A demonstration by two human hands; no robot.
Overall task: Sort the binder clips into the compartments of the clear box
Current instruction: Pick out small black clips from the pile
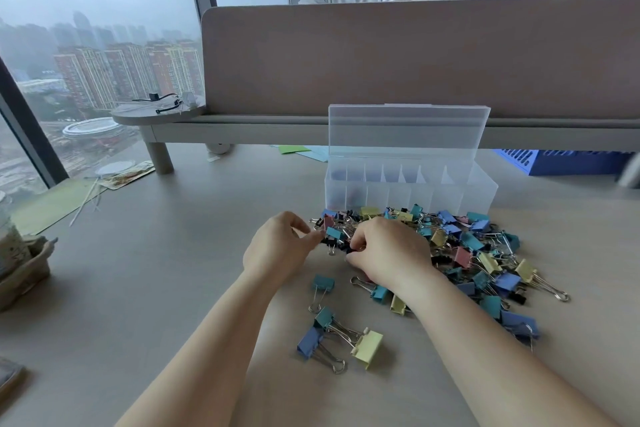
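So the binder clips (460, 246) are dumped in a big loose pile on the desk (145, 288), mixed colours: blue, teal, yellow, pink, plus a bunch of small black ones, spread out right in front of the clear box (410, 191) and trailing off toward 4 o'clock from it. The box sits at abt 12 o'clock from your hands w/ its lid (408, 128) standing straight up at the back, two rows of narrow compartments inside; can't tell if anything's in them yet, the plastic's too frosted. Your left hand (277, 250) is at the pile's 9 o'clock edge, fingers curled in w/ thumb and forefinger pinched together on something small and dark, prob one of the black clips but too tiny to say for sure. Your right hand (391, 250) is palm-down on the pile just beside it, fingers bent under and digging into the clips, can't tell if it's actually got hold of one. A few strays sit at 6 o'clock from your hands: a teal clip (323, 282) alone, then a blue clip (309, 341) and a yellow clip (367, 347) tangled by their wire handles w/ another teal one. Behind the box there's a grey divider panel (415, 55), a blue crate (557, 161) at 2 o'clock, and some green paper (294, 149) at 11.
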